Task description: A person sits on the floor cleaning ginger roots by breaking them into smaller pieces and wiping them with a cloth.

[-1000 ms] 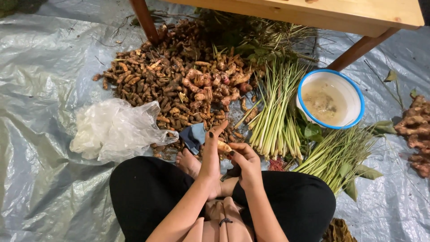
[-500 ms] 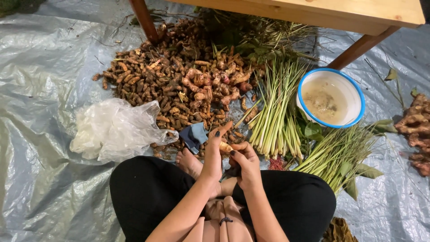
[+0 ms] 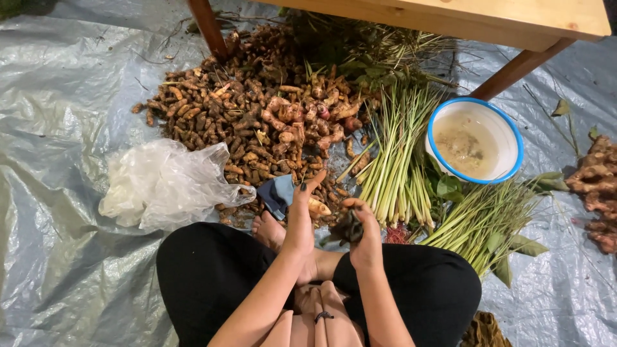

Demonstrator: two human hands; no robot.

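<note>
Two hands are working above the lap: the left hand (image 3: pixel 301 218) is holding a pale root piece (image 3: pixel 318 207), fingers partly extended; the right hand (image 3: pixel 364 231) is curling closed around a dark clump (image 3: pixel 348 226), just before the root pile (image 3: pixel 257 122) and lemongrass stalks (image 3: pixel 398 160).

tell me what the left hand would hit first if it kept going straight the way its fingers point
The left hand points up the picture, away from the person. Just past its fingertips lies the heap of brown turmeric roots, so it would likely meet those first, though height above the heap is unclear.
</note>
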